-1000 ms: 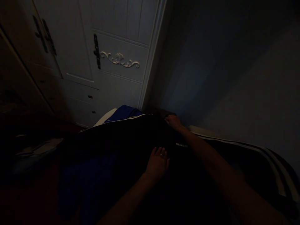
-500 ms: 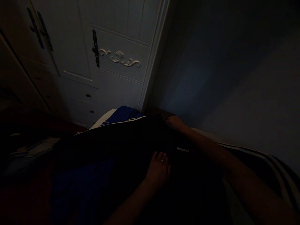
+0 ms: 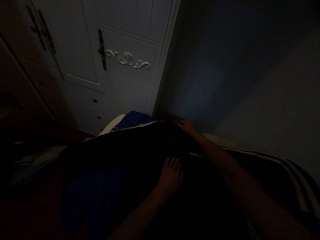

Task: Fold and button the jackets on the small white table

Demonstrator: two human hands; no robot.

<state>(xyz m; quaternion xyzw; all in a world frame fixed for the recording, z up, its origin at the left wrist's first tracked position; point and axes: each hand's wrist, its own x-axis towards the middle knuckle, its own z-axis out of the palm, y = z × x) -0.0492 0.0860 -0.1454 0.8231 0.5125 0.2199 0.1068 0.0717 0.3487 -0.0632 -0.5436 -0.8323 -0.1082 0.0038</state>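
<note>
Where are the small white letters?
In the head view, the small white letters sit right of centre on the black cloth, between the bare left hand and right forearm.

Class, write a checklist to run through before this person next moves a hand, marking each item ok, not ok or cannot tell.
1. Left hand lies spread on the black jacket: ok.
2. Right hand is at the jacket's far edge: ok.
3. Right hand grips the fabric firmly: cannot tell, too dark.
4. White lettering reads clearly to its end: not ok, dim beside the right forearm.
5. Blue cloth at lower left is separate from the jacket: cannot tell.
6. Lighting shows folds: not ok.
</note>
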